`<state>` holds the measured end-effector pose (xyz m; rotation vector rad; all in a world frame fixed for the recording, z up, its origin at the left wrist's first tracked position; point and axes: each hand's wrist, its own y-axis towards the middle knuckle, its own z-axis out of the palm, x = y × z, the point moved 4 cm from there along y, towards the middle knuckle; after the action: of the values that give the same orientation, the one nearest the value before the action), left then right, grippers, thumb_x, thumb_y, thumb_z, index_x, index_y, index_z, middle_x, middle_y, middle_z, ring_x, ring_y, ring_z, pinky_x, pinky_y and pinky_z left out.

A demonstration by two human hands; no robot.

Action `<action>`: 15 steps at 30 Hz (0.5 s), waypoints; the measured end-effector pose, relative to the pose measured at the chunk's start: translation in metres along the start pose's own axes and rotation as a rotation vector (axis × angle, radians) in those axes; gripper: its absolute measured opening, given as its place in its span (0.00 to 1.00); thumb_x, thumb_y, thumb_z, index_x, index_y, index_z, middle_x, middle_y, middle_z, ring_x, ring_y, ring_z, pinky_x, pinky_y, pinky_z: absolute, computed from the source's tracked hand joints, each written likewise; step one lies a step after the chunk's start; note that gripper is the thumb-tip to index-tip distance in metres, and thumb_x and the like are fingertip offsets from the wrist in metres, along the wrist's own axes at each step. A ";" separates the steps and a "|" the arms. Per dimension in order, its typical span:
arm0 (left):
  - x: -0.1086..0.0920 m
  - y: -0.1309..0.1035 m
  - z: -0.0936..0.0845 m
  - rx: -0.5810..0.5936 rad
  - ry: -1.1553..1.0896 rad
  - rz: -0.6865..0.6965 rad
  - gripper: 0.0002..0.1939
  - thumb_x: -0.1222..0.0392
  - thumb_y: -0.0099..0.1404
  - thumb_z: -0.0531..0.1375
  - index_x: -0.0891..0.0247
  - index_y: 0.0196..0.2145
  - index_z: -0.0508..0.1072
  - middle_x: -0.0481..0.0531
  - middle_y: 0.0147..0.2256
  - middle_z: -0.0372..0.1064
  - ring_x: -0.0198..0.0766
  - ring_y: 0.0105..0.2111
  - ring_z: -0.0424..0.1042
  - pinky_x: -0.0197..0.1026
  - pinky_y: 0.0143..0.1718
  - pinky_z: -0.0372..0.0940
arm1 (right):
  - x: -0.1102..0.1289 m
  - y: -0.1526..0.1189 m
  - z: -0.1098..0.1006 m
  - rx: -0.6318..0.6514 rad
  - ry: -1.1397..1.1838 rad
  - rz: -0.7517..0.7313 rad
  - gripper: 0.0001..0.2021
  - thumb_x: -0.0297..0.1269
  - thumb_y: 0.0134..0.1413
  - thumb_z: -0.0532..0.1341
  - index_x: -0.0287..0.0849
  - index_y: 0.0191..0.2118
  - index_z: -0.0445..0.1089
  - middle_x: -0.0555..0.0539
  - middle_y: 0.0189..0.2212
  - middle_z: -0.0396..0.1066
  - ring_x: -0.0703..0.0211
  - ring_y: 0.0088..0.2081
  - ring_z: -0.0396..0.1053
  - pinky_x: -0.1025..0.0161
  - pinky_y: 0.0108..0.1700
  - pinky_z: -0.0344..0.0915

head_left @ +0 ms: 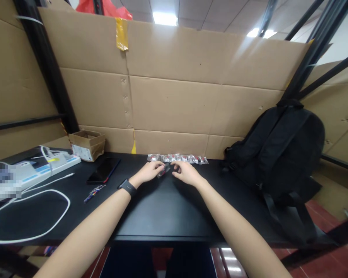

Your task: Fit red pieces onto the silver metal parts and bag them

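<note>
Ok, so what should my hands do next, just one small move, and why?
Perhaps close the right hand's grip on the small packet: the left hand seems to hold it, and the right hand is partly open close beside it, near the row of packets.

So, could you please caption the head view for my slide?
Left hand holding a small packet, right hand close by, packet row behind.

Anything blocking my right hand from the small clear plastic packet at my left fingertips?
Nothing visible stands between your right hand and the small clear plastic packet; the row of shiny plastic packets lies farther back.
</note>
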<state>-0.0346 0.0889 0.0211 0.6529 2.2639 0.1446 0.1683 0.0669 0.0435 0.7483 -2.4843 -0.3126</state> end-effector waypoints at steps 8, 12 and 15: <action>0.007 -0.005 -0.001 0.012 -0.099 0.031 0.22 0.43 0.69 0.54 0.61 0.46 0.78 0.54 0.44 0.79 0.43 0.41 0.77 0.39 0.44 0.68 | 0.005 0.023 0.021 -0.207 0.165 -0.243 0.16 0.33 0.58 0.65 0.49 0.52 0.75 0.45 0.46 0.74 0.54 0.47 0.71 0.55 0.51 0.66; -0.003 -0.008 -0.001 0.057 -0.084 0.054 0.22 0.43 0.69 0.54 0.60 0.47 0.78 0.53 0.43 0.79 0.42 0.40 0.76 0.39 0.43 0.67 | 0.003 0.021 0.021 -0.266 0.188 -0.254 0.06 0.31 0.56 0.68 0.49 0.39 0.80 0.46 0.42 0.75 0.53 0.47 0.71 0.55 0.53 0.66; -0.008 -0.012 -0.006 0.055 -0.019 0.067 0.21 0.45 0.70 0.52 0.58 0.46 0.79 0.51 0.44 0.79 0.42 0.42 0.76 0.39 0.45 0.66 | -0.003 0.020 0.022 -0.306 0.185 -0.236 0.06 0.30 0.54 0.69 0.50 0.35 0.81 0.47 0.42 0.76 0.53 0.46 0.72 0.54 0.53 0.66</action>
<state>-0.0394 0.0754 0.0271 0.7562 2.2351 0.1088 0.1494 0.0860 0.0311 0.8956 -2.1129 -0.6613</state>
